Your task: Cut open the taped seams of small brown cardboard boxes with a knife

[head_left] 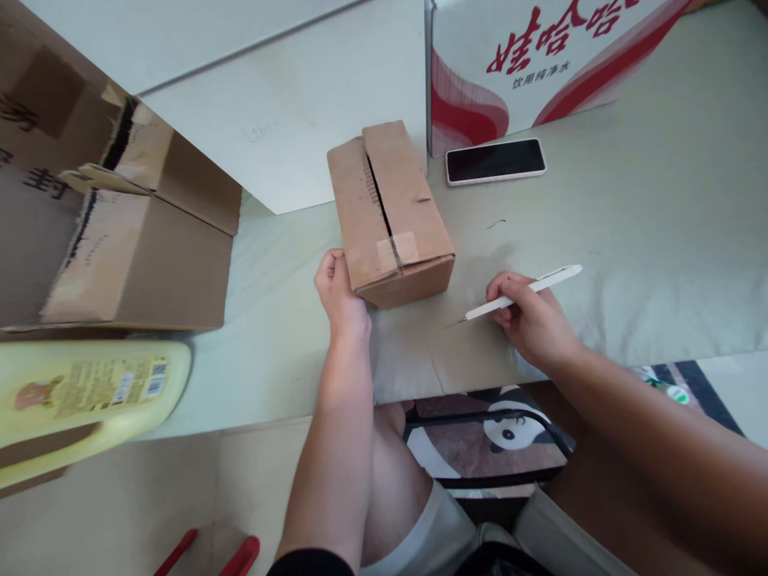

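Brown cardboard box w/ taped, gapped top sits on pale green cloth-covered tabletop, back from its near edge, far end close to large white box. L hand is against its left side, fingers curled; can't tell if that grip's clasping it. R hand has its grip closed round slim white pen-shaped tool, thin tip twd L, apart from box. Open cloth btwn box & black-screened phone, more R of phone; gap L, twd big brown carton.
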A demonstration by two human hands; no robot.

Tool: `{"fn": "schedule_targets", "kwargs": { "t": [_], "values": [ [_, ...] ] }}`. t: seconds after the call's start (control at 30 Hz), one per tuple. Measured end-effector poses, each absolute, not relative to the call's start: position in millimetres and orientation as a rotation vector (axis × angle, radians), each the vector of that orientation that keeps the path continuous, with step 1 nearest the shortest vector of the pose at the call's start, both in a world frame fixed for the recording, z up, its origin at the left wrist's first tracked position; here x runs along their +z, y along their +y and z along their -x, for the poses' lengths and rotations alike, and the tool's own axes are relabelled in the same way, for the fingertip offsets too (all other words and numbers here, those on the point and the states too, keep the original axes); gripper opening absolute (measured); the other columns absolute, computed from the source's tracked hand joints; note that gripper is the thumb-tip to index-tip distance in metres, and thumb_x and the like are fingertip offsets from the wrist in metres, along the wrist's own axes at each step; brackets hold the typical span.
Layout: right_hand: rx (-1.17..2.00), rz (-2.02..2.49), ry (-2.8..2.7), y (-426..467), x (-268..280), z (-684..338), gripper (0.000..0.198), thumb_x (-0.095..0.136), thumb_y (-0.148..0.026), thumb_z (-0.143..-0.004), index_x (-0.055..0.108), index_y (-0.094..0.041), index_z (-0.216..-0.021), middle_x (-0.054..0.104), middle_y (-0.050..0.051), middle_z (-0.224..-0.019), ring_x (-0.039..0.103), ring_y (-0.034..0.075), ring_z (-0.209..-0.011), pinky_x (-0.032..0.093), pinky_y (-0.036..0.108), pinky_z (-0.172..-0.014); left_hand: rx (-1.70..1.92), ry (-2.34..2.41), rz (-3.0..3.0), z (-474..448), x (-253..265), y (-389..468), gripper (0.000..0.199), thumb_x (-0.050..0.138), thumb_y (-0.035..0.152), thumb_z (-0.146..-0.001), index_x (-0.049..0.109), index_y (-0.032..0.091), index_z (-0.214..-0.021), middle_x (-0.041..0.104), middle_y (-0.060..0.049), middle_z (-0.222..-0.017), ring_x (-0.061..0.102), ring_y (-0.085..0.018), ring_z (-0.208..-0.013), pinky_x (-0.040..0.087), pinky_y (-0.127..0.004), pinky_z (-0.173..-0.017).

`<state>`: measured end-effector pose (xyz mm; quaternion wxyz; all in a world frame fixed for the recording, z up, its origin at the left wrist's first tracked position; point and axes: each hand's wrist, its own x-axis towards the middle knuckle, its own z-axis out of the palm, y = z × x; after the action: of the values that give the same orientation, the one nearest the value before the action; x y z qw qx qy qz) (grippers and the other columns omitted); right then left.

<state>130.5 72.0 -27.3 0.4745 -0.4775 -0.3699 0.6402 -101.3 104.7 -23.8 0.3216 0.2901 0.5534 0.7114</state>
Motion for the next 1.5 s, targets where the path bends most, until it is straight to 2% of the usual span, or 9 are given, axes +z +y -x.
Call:
{"fn": "schedule_targets", "kwargs": {
  "t": [0.4, 0.9, 1.5],
  "values": [
    [1.572, 1.199, -0.969, 71.6, -30.6, -132.6, 0.028, 0.064, -0.041, -0.083, 0.060, -0.023, -0.062, 0.036, -0.003, -0.048, 0.032, 0.012, -0.048, 0.019, 0.030, -0.048, 1.864, 1.446, -0.767, 101.5, -25.2, 104.6, 0.029, 0.073, 0.037, -0.074, 0.054, 0.019, -0.061, 0.046, 0.006, -0.058, 0.042, -0.008, -0.054, 0.033, -0.021, -0.052],
    [1.577, 1.211, -0.973, 71.5, -30.3, -132.7, 0.025, 0.058, -0.034, -0.084, 0.061, -0.023, -0.062, 0.036, -0.002, -0.049, 0.032, 0.012, -0.049, 0.018, 0.032, -0.050, 1.869, 1.438, -0.761, 100.3, -24.0, 104.9, 0.026, 0.070, 0.034, -0.074, 0.053, 0.019, -0.061, 0.046, 0.006, -0.057, 0.042, -0.008, -0.053, 0.033, -0.020, -0.051],
    [1.542, 1.232, -1.077, 69.9, -32.8, -133.3, 0.029, 0.061, -0.042, -0.086, 0.060, -0.023, -0.065, 0.036, -0.004, -0.048, 0.034, 0.011, -0.047, 0.019, 0.031, -0.050, 1.867, 1.435, -0.765, 100.4, -26.6, 105.5, 0.028, 0.073, 0.037, -0.073, 0.055, 0.019, -0.062, 0.046, 0.005, -0.058, 0.042, -0.009, -0.054, 0.034, -0.020, -0.051]
  ]
}}
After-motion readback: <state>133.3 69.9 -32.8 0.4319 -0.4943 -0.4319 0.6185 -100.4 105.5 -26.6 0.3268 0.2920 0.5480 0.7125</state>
